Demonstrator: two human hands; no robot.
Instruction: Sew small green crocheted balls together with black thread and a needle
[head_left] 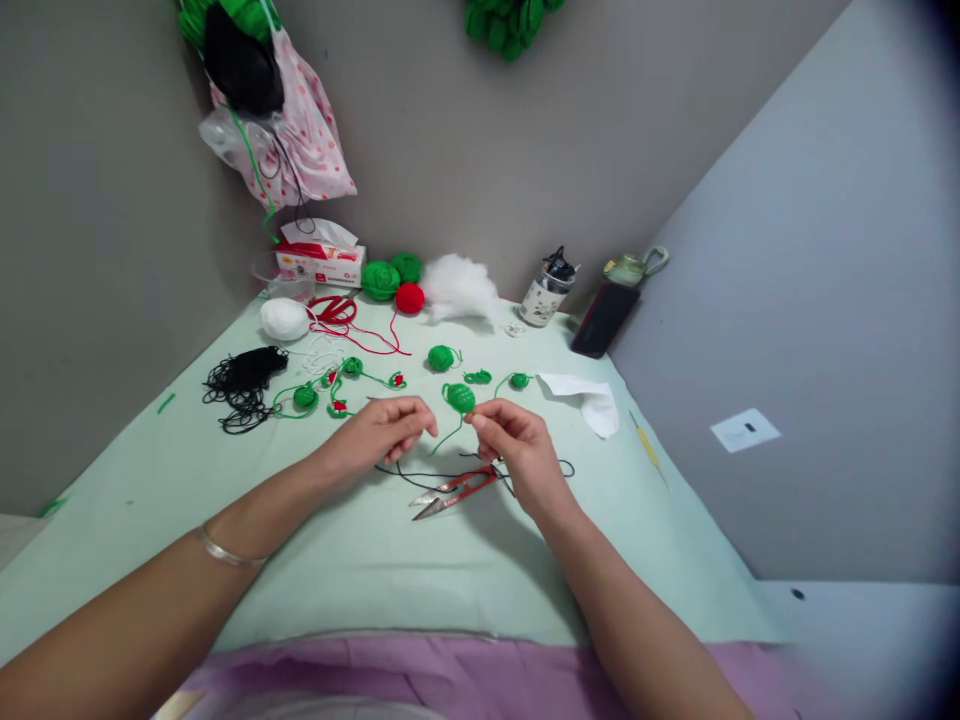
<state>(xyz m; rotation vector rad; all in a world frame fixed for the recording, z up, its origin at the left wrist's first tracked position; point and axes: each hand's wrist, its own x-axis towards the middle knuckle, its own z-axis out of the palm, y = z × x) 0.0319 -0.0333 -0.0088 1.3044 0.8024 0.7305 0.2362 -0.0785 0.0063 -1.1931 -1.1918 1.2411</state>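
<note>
My right hand (517, 440) pinches the lower edge of a small rounded green crocheted piece (459, 398) between thumb and fingertips. A loose green yarn tail hangs from it. To its left, my left hand (394, 430) is closed with curled fingers; whatever it may hold is too small to make out. Black yarn (420, 473) runs over the table below both hands. Red-handled thread snips (450, 492) lie under my right hand, blades pointing left. Just beyond the hands are a small green yarn ball (440, 358) and a green crocheted strip (478, 377).
Tangled black yarn (247, 385) and small red-and-green crocheted pieces (339, 409) lie left. Behind stand a tissue box (322, 262), white stuffing (459, 288) and a pen jar (546, 298). A phone (606, 318) leans at the right wall, near a yellow-handled crochet hook (649, 448).
</note>
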